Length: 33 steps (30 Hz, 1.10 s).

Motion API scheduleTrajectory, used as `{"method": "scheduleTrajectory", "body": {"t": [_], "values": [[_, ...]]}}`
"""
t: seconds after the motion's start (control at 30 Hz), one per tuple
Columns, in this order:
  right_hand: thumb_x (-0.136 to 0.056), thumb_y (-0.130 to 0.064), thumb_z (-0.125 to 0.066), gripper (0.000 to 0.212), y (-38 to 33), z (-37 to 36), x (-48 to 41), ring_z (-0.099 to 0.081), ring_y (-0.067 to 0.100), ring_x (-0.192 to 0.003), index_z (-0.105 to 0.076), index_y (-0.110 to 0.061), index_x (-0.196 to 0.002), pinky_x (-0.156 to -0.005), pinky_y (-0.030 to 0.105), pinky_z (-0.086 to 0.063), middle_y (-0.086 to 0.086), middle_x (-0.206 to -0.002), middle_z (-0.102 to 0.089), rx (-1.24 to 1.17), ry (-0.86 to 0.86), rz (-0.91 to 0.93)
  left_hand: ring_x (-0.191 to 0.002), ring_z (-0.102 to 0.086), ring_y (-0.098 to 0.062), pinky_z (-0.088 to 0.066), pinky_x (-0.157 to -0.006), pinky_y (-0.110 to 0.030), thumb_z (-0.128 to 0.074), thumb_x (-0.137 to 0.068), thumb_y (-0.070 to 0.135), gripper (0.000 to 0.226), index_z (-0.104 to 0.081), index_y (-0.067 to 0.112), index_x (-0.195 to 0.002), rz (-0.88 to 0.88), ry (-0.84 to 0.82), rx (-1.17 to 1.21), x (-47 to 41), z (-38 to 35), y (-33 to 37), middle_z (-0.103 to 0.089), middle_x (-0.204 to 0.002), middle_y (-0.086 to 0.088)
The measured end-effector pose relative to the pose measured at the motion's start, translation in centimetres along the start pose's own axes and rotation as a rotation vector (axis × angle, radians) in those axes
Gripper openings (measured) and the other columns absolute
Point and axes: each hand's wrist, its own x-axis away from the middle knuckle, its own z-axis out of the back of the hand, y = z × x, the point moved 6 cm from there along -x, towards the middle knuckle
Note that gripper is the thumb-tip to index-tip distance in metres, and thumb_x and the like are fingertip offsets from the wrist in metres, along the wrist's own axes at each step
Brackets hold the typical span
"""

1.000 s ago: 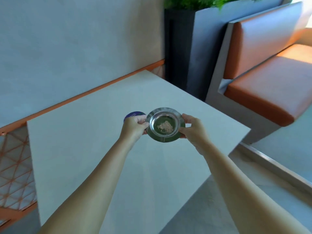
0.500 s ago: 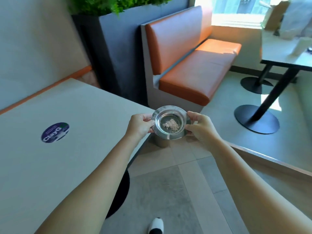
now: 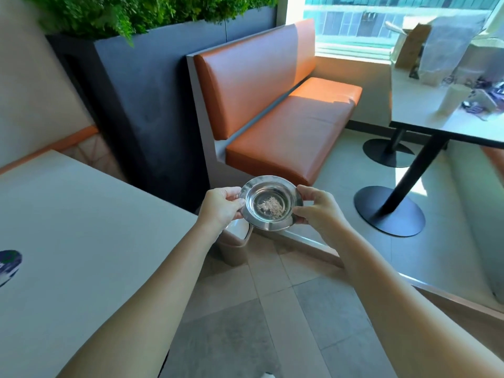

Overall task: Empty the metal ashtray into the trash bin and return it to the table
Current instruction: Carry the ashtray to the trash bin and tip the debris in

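Note:
A round metal ashtray [image 3: 283, 186] with a small heap of pale ash in its bowl is held level in the air, past the table's right edge. My left hand [image 3: 221, 207] pinches its left rim and my right hand [image 3: 317, 211] pinches its right rim. Just below and left of it on the floor stands a small beige trash bin [image 3: 236, 245] with a light lid, partly hidden by my left hand. The pale table [image 3: 81, 255] lies to the left.
An orange bench [image 3: 286, 126] and a dark planter [image 3: 152, 110] with green plants stand behind the bin. A second table [image 3: 447, 115] with bags and clutter, on a black pedestal base [image 3: 390, 211], is at the right. A round blue sticker [image 3: 8, 266] marks the left table.
The ashtray has been lifted off the table and carried right, beyond its edge. The view has swung right, bringing the bench, the bin and the second table into sight.

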Motion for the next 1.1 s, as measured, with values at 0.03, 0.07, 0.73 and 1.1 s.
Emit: {"method": "scheduleTrajectory", "body": {"t": [0.03,0.07,0.73,1.1], "values": [[-0.075,0.022,-0.052,0.031,-0.1,0.4,-1.2,-0.064,0.003,-0.050,-0.056,-0.004,-0.093,-0.043,0.015,-0.054,-0.010,-0.070,-0.055,0.008,-0.005,0.009,-0.067,-0.061,-0.002,-0.053,-0.049,-0.007,-0.057,-0.085,-0.003,0.033,-0.060,0.000,-0.118,0.002,0.002,0.007,-1.0,-0.5,0.1,-0.064,-0.089,0.000],[-0.075,0.021,-0.053,0.032,-0.2,0.9,-2.4,-0.064,0.005,-0.053,-0.058,-0.003,-0.095,-0.044,0.015,-0.054,-0.011,-0.071,-0.055,0.024,-0.005,0.025,-0.067,-0.061,-0.001,-0.053,-0.049,-0.007,-0.057,-0.085,-0.003,0.033,-0.060,0.001,-0.118,0.001,0.004,0.005,-2.0,-1.1,0.3,-0.064,-0.087,0.001],[-0.072,0.017,-0.059,0.028,3.3,2.7,-25.7,-0.062,0.001,-0.056,-0.055,-0.005,-0.090,-0.047,0.011,-0.053,-0.017,-0.066,-0.055,0.165,-0.499,0.066,-0.068,-0.065,-0.004,-0.058,-0.056,-0.019,-0.055,-0.086,0.001,0.033,-0.063,0.011,-0.116,0.249,0.433,0.061,-14.8,-8.6,-1.5,-0.065,-0.076,0.016],[-0.072,0.011,-0.062,0.034,12.3,-1.1,-35.0,-0.061,0.004,-0.047,-0.068,-0.023,-0.076,-0.043,0.019,-0.047,-0.005,-0.059,-0.071,0.159,-0.679,-0.210,-0.047,-0.064,0.002,-0.056,-0.046,-0.016,-0.053,-0.083,-0.004,0.037,-0.065,0.013,-0.113,0.433,0.617,0.122,-20.9,-10.8,-8.8,-0.066,-0.077,0.013]]}}
